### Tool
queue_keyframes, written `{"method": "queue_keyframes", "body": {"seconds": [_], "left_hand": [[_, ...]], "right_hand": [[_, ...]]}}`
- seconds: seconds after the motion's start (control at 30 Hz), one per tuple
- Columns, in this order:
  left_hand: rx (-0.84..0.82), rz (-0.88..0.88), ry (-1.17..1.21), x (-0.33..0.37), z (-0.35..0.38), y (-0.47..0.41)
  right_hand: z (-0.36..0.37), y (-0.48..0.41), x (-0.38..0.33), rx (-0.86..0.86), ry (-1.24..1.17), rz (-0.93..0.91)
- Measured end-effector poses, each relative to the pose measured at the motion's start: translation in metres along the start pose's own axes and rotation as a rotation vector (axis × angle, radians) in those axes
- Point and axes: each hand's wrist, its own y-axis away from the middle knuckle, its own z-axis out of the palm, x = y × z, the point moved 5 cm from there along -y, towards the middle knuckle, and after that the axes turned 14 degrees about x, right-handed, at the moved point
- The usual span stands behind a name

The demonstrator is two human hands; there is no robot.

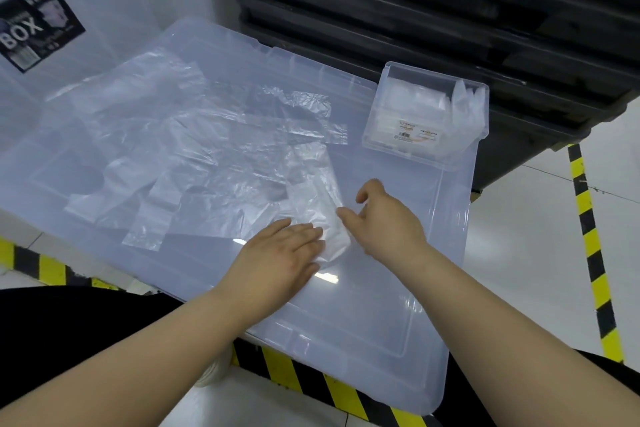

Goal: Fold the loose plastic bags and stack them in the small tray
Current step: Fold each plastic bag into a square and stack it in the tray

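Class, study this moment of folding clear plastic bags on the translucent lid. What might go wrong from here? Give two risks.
1. The narrow folded clear bag strip lies on the glossy translucent box lid, pinned by the flat left hand; it may slide or spring open as the right hand folds it.
2. The overlapping loose clear bags touch the strip, so moving it may drag them.

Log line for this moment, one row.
phase: folding | left hand: flat on bag | right hand: at bag edge, grip unclear | tray: holds folded bags

Clear bags [207,156] spread flat, overlapping; small tray [408,154] holds folded ones.
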Motion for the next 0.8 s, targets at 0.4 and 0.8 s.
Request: {"method": "queue_keyframes", "body": {"seconds": [0.4,0.8], "left_hand": [[-0.059,-0.048,0.155,-0.012,0.008,0.005],[0.102,-0.176,0.157,-0.026,0.012,0.001]], "right_hand": [[0.015,0.024,-0.004,0.204,0.195,-0.836],[0.008,0.014,-0.009,0.291,-0.029,-0.588]]}}
